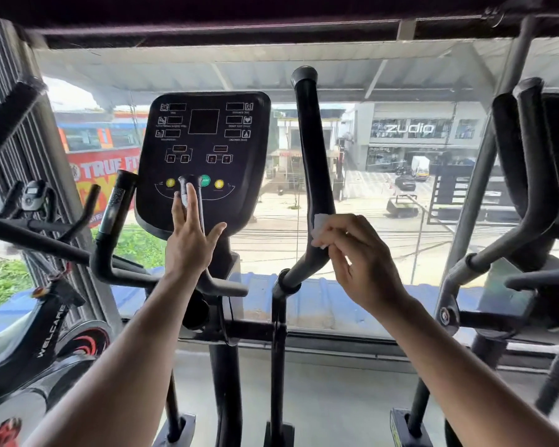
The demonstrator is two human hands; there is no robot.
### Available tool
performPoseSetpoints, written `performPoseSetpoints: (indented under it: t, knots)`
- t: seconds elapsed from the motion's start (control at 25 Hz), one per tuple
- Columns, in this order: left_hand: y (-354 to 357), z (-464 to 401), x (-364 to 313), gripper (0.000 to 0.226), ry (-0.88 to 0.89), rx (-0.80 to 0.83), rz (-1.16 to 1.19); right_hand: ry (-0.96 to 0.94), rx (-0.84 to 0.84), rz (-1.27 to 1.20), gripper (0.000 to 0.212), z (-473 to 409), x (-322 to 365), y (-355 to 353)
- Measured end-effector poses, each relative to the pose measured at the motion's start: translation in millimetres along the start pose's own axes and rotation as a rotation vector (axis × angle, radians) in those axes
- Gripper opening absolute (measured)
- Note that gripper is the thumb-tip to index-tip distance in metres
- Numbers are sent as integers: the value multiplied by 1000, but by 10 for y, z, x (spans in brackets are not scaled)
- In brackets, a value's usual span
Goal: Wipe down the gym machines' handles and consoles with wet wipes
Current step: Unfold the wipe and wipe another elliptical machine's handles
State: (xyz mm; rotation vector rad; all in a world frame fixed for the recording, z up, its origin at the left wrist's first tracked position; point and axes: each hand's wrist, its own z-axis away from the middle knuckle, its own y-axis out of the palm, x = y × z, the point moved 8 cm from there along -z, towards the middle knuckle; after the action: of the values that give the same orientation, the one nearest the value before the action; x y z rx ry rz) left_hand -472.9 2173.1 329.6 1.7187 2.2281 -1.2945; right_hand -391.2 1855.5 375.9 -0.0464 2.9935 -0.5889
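Right hand [362, 259] pinches the small white wet wipe [320, 225] against the tall black padded handle [313, 175] right of centre, presumably to scrub it — left hand [191, 233], fingers straight, steadies the short black centre grip [188, 188] before the dark console [204, 150].

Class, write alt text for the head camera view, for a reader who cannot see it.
A person's right hand presses a white wet wipe against the tall black padded handle of a gym machine. The left hand, fingers straight, rests on the short black centre grip below the black console with yellow and green buttons, before a large street-facing window.
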Motion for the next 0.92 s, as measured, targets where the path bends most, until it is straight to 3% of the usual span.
performPoseSetpoints:
  t: [0.12,0.24,0.36,0.72,0.84,0.92]
  knots:
    - [0,8,-30,99,3,1,-16,104,-79,-96,16,275,-24,-96]
    - [-15,6,-41,98,5,-12,-29,509,-396,-320,11,344,-354,-345]
    - [-18,1,-29,98,-3,-22,-43,766,-454,-544,10,175,-586,-203]
    - [-5,-8,-57,99,17,-16,-82,835,-446,-517,19,539,-431,140]
    - [-16,-21,-5,97,-6,13,-126,842,-341,-497,20,689,-456,240]
    - [-145,-84,-205,91,68,-37,-157,818,-281,-539,19,734,-516,242]
